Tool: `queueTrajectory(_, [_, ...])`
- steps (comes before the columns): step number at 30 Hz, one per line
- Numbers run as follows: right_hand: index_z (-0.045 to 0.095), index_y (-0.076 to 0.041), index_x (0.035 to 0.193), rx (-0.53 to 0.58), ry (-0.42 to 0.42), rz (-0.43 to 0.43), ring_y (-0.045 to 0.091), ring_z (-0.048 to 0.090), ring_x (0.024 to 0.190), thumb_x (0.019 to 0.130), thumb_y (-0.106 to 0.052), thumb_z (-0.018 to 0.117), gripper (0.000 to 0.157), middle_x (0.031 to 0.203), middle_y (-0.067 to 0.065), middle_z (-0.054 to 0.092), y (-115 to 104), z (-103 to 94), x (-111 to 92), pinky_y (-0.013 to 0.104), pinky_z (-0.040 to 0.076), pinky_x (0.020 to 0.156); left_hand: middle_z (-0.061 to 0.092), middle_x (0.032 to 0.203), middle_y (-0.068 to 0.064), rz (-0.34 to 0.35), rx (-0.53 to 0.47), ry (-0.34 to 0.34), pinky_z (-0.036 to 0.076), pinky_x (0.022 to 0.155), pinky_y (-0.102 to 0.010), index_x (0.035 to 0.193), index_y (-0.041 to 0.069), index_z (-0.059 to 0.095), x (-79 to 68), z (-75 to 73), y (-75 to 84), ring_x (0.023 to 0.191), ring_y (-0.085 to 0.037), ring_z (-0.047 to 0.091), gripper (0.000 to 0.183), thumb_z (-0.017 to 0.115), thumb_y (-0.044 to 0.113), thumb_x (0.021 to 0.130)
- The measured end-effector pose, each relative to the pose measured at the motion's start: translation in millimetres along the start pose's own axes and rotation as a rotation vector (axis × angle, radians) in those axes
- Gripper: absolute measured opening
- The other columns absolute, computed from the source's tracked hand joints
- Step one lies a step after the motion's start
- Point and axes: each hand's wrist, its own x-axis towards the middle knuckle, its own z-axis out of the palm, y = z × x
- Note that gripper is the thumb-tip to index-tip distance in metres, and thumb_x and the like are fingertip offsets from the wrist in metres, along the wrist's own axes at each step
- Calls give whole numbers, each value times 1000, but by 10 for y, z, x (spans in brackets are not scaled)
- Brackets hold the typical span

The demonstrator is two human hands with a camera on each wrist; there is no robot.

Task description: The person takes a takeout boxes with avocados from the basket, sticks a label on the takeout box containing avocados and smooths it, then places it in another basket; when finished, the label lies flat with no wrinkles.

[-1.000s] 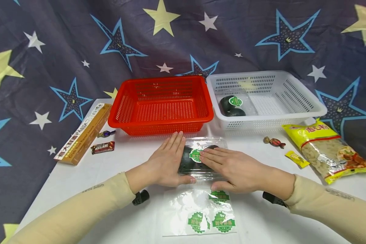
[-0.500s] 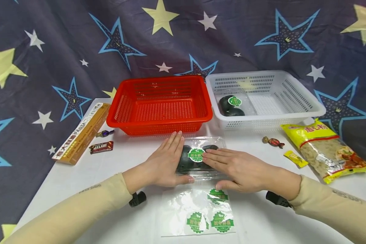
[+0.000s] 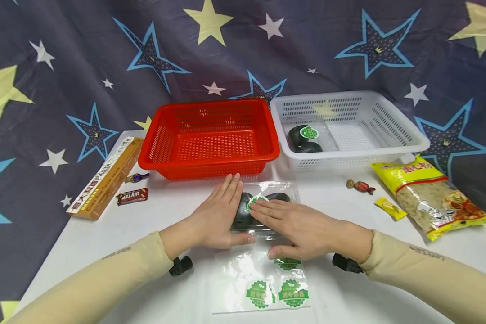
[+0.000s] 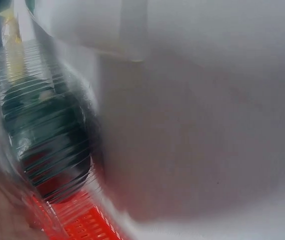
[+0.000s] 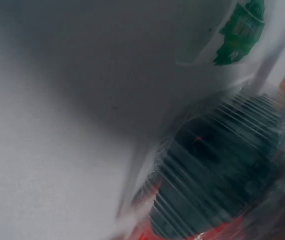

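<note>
A clear plastic clamshell box (image 3: 290,191) lies in the middle of the table in the head view, with dark green rounded produce (image 3: 245,216) inside. My left hand (image 3: 210,220) rests along its left side, fingers straight. Across the lid stretches my right hand (image 3: 299,225); its straight fingertips press on a round green label (image 3: 256,201) and partly cover it. In the left wrist view, dark produce (image 4: 47,135) shows through the ribbed box wall. The right wrist view has the same kind of produce (image 5: 222,160) behind clear plastic.
A sheet of green labels (image 3: 259,294) lies in front. Behind stand a red basket (image 3: 208,164) and a white basket (image 3: 360,155) holding another labelled box (image 3: 328,135). A pasta box (image 3: 105,180) lies left; a yellow-ended food bag (image 3: 429,193) and wrapped sweets (image 3: 390,208) lie right.
My right hand's fingers have slid leftward over the label, after a slight shift to the right. The left hand has stayed at the box's left side.
</note>
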Motion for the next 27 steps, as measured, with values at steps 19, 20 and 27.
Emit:
queueTrajectory(19, [26, 3, 148, 21, -35, 85, 25, 26, 142, 94, -62, 38, 85, 155, 14, 25, -158, 62, 150, 42, 23, 113, -15, 156, -16, 11, 12, -24, 5, 116, -42, 150, -4, 0, -22, -31, -19, 145, -34, -7, 118, 34, 83, 78])
queueTrajectory(20, [26, 4, 148, 11, -40, 102, 25, 26, 142, 94, -62, 37, 86, 155, 14, 26, -170, 57, 153, 42, 23, 113, -16, 156, -16, 11, 10, -24, 5, 116, -42, 150, -4, 0, -20, -33, -19, 145, -34, -7, 118, 35, 83, 78])
queueTrajectory(27, [27, 2, 148, -2, -81, 187, 25, 27, 141, 94, -64, 34, 86, 154, 13, 27, -164, 4, 121, 43, 18, 115, -11, 157, -17, 13, 0, -9, 6, 116, -41, 150, -4, 4, -16, -35, -17, 145, -33, -5, 116, 41, 80, 79])
